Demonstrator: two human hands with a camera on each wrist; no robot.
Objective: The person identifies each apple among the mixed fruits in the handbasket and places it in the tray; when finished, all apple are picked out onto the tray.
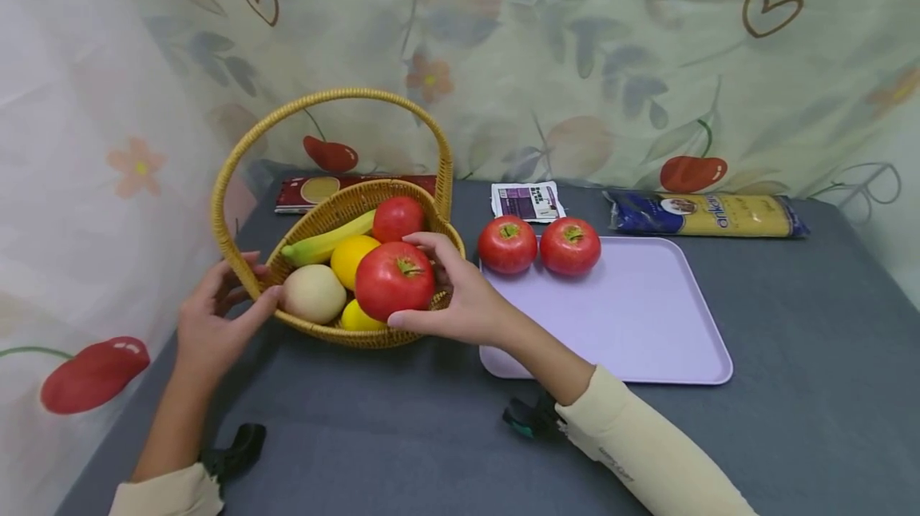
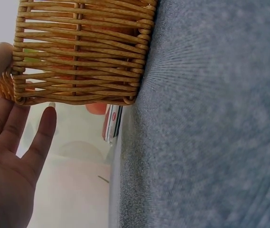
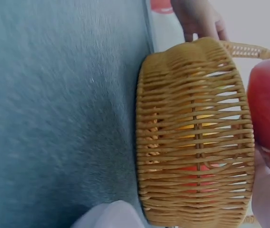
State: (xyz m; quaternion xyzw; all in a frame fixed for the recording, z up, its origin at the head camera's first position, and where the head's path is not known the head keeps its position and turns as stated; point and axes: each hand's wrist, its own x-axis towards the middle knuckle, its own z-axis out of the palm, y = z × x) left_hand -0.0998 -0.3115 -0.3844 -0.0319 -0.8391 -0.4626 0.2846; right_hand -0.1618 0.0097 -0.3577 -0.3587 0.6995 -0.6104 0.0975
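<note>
My right hand holds a red apple above the front right rim of a wicker basket, thumb below and fingers behind it. In the right wrist view the apple is just over the basket's rim. At the basket's left end, my left hand grips the rim by the handle's foot, thumb in front. Inside lie a banana, another red apple, a pale round fruit and two yellow fruits, perhaps lemons. The held apple hides part of the contents.
Two red apples sit on the back left of a lilac tray. Behind are a small purple-and-white packet and a blue-and-yellow pasta bag. A dark red package lies behind the basket, before the patterned curtain.
</note>
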